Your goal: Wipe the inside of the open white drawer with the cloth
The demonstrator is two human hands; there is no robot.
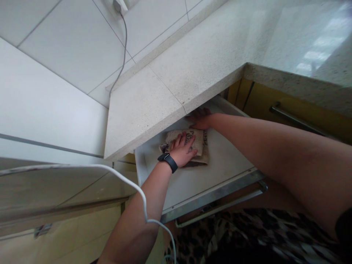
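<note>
A folded beige cloth with a dark pattern lies in an open white drawer under the stone countertop. My left hand, with a black watch on the wrist, lies flat on the cloth with fingers stretched out. My right hand reaches to the back of the drawer beside the cloth's far edge, fingers spread and partly hidden under the countertop's lip.
A white cable runs across the lower left in front of my left arm. A grey cord hangs from a wall plug on the tiles. Yellow cabinet fronts with a metal handle sit to the right.
</note>
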